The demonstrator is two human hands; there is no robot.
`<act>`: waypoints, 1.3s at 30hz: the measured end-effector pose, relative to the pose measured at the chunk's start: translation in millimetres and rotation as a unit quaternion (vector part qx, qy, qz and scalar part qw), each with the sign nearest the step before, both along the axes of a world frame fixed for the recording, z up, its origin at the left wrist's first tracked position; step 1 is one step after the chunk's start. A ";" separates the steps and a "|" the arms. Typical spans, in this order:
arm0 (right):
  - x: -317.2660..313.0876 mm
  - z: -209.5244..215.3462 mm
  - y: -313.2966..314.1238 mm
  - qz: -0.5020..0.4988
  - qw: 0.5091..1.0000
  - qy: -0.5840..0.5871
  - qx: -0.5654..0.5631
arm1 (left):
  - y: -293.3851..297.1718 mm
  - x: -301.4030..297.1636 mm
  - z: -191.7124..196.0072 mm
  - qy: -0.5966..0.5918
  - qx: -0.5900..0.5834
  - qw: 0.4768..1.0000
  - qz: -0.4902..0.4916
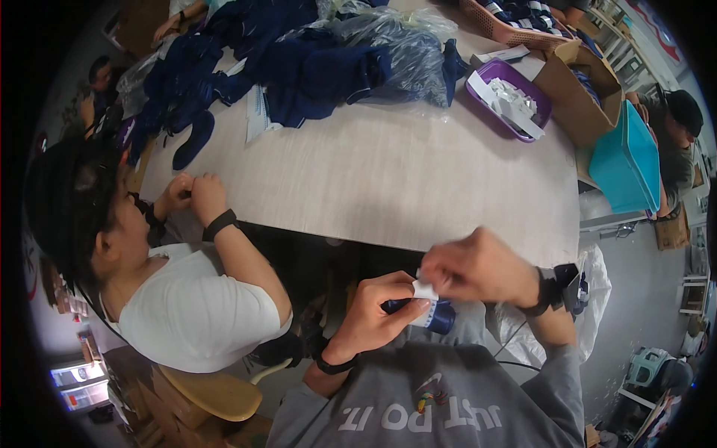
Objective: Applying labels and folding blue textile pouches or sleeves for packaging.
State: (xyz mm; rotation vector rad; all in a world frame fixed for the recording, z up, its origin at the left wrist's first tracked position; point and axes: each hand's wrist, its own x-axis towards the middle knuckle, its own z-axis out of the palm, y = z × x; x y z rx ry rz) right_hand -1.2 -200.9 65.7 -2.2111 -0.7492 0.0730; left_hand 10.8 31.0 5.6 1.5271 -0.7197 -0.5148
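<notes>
My left hand (381, 310) is closed round a small rolled bundle of navy cloth (444, 317), held low over my lap at the table's near edge. A white paper band (427, 306) with small blue print wraps the bundle, and one end of it sticks up by the left fingertips. My right hand (478, 265) is just above and to the right of that paper end, fingers curled together and blurred by motion. Whatever it pinches is hidden.
Navy garments (321, 75) and clear plastic bags (411, 67) heap along the table's far side. A purple basket (547, 119) of white paper pieces, a cardboard box (556, 86) and a turquoise bin (627, 160) stand right. A co-worker in a white shirt (202, 313) sits close at left.
</notes>
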 end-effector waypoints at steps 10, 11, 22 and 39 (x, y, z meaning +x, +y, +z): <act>91.9 5.2 -159.6 -0.489 0.820 -0.291 0.052 | -3.4 -0.9 -3.3 -0.003 -0.011 0.999 0.039; 99.3 -3.2 -176.3 -0.494 0.815 -0.303 -0.009 | -6.5 -0.7 -1.8 -0.005 -0.014 0.999 0.033; 72.8 -43.5 -172.1 -0.437 0.892 -0.049 0.104 | -23.4 10.8 -8.6 0.057 -0.007 0.992 0.112; -30.3 -48.4 8.4 -0.254 0.948 -0.054 -0.183 | -38.7 11.3 3.9 -0.292 0.036 0.945 0.140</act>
